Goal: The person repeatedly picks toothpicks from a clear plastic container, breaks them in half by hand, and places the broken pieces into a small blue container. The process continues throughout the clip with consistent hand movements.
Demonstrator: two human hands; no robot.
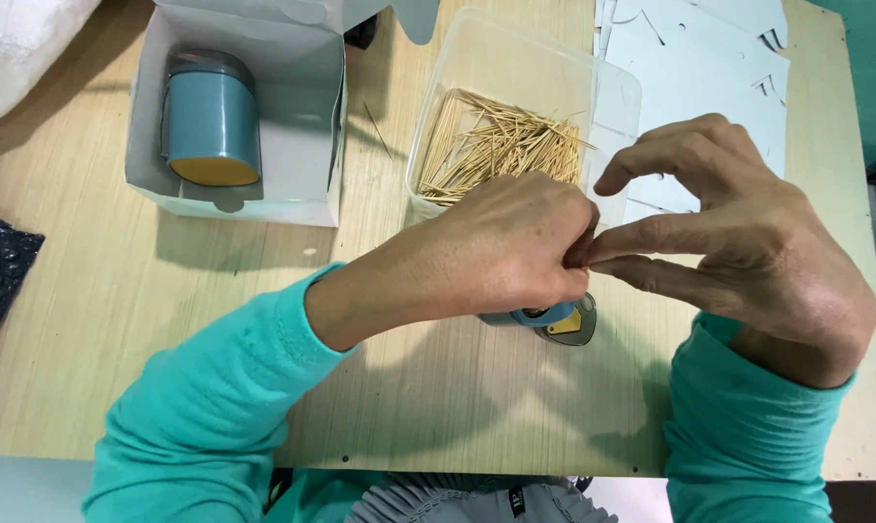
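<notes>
Toothpick dispenser (554, 320) under left hand (501, 247), clenched over it; right hand (738, 242) fingertips pinching at opening. Toothpicks (496, 145) in tub just beyond hands. Best: steady dispenser, feed picks straight.

Toothpicks (496, 145) in tub (515, 58), box (234, 194) leftward.
</notes>
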